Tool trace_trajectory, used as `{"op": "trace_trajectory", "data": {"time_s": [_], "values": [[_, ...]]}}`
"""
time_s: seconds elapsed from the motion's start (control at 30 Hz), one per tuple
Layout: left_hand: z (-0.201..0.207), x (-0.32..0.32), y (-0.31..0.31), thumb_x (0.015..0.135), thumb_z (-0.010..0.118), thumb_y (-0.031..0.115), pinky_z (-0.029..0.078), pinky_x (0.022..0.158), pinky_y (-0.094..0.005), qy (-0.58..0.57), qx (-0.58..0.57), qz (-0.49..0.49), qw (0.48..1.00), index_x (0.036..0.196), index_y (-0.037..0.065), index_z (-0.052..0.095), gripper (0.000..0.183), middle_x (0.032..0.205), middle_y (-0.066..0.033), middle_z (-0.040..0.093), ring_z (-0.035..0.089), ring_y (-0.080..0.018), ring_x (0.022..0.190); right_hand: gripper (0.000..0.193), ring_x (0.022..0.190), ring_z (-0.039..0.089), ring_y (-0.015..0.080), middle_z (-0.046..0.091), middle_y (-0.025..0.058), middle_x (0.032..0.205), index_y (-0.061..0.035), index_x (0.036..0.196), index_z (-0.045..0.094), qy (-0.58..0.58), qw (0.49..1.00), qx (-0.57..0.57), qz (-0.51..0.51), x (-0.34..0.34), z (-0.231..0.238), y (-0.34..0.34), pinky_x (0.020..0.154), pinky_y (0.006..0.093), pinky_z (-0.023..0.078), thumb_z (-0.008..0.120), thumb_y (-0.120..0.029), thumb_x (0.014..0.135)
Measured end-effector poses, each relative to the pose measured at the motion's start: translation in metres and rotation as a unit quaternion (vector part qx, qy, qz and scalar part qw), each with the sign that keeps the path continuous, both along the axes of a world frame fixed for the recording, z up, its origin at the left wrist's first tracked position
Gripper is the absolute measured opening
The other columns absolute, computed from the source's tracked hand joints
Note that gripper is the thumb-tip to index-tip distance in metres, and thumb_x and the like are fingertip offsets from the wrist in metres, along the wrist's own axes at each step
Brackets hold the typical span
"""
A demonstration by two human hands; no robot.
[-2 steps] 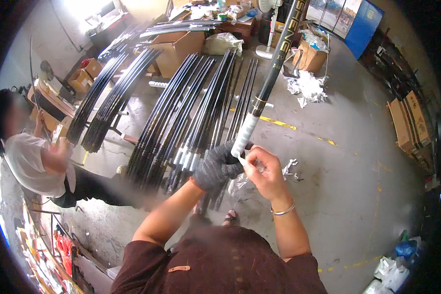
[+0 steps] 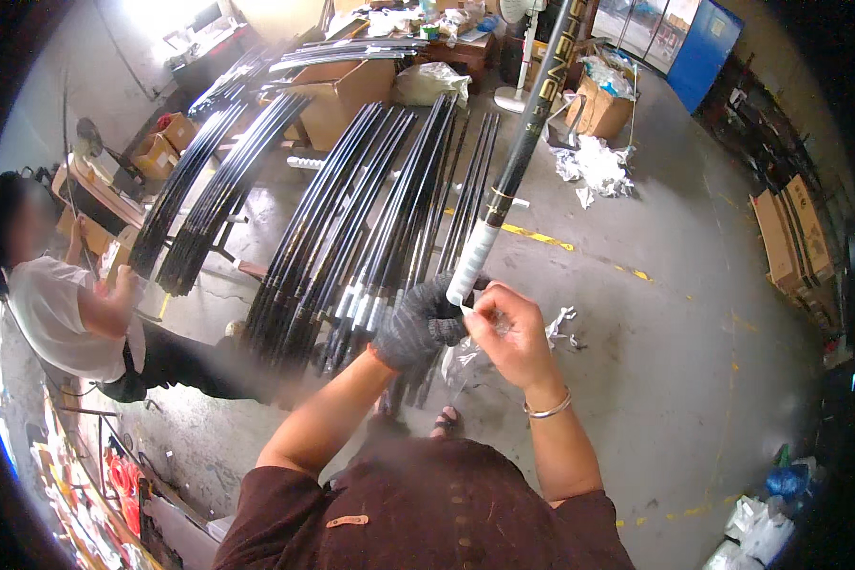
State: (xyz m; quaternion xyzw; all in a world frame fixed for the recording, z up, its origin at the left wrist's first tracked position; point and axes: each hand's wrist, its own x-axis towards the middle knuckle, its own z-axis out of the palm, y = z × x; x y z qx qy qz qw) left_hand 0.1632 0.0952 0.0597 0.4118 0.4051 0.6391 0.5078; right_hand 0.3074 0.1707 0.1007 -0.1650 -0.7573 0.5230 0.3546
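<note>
A black fishing rod (image 2: 522, 152) with gold lettering slants up and away from me, its lower end covered by white wrapping (image 2: 473, 255). My left hand (image 2: 413, 328), in a dark grey knit glove, is closed around the bottom of the rod just below the wrapping. My bare right hand (image 2: 515, 334), with a silver bangle at the wrist, pinches a thin loose end of the white wrapping between thumb and forefinger, close beside the glove. The rod's very butt is hidden by the glove.
Several rows of black rods (image 2: 328, 209) lie on racks ahead and to the left. At the left a co-worker (image 2: 66, 304) in a white shirt stands by them. White scraps (image 2: 598, 171) lie on the floor, near a cardboard box (image 2: 600, 106) and a fan (image 2: 518, 57).
The rod has turned slightly about its length, so its lettering sits differently. My right hand has shifted a touch leftward. The co-worker's hands have moved a little.
</note>
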Motion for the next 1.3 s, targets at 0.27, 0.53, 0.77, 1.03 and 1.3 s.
{"op": "trace_trajectory", "data": {"time_s": [0.27,0.53,0.77,1.03,1.3], "values": [[-0.001,-0.044,-0.018,0.066,0.078,0.011,0.046,0.086,-0.0286,-0.029,0.003,-0.058,0.998,0.133,0.005,0.045,0.075,0.120,-0.0061,0.057,0.054,-0.0135,0.106,0.022,0.056,0.048,0.0209,0.050,0.0096,0.066,-0.0002,0.071,0.051,-0.096,0.973,0.194,-0.075,-0.022,-0.007,0.006,0.053,0.0322,0.039,0.069,-0.008,0.080],[-0.006,-0.087,-0.048,0.056,0.085,0.018,0.039,0.043,-0.0251,-0.118,-0.068,-0.110,0.985,0.138,0.009,0.037,0.096,0.074,-0.0042,0.055,0.052,-0.0144,0.054,0.018,0.075,0.060,0.0343,0.059,0.0128,0.078,-0.0055,0.076,0.057,-0.314,0.914,0.234,-0.105,-0.033,-0.107,0.045,0.065,0.0446,0.047,0.062,-0.022,0.083],[-0.032,-0.097,-0.084,0.058,0.082,0.016,0.038,0.042,-0.0257,-0.170,-0.094,-0.062,0.979,0.134,0.007,0.040,0.088,0.069,-0.0021,0.051,0.048,-0.0132,0.050,0.018,0.084,0.061,0.0357,0.062,0.0141,0.084,-0.0057,0.083,0.060,-0.485,0.821,0.261,-0.150,0.023,-0.192,0.099,0.072,0.0468,0.048,0.064,-0.023,0.082],[-0.024,-0.132,-0.103,0.064,0.084,0.025,0.042,0.043,-0.0253,-0.141,-0.137,-0.082,0.977,0.125,0.006,0.045,0.075,0.070,-0.0009,0.055,0.052,-0.0123,0.050,0.016,0.091,0.062,0.0386,0.065,0.0185,0.093,-0.0056,0.089,0.065,-0.668,0.693,0.151,-0.225,0.155,-0.249,0.099,0.076,0.0486,0.049,0.060,-0.017,0.079],[-0.074,-0.148,-0.139,0.064,0.083,0.019,0.042,0.046,-0.0257,-0.158,-0.198,-0.081,0.964,0.134,0.007,0.040,0.082,0.074,-0.0031,0.056,0.053,-0.0137,0.055,0.016,0.088,0.062,0.0415,0.065,0.0231,0.090,-0.0013,0.086,0.064,-0.679,0.647,0.100,-0.333,0.235,-0.251,0.106,0.073,0.0485,0.049,0.065,-0.015,0.077]]}}
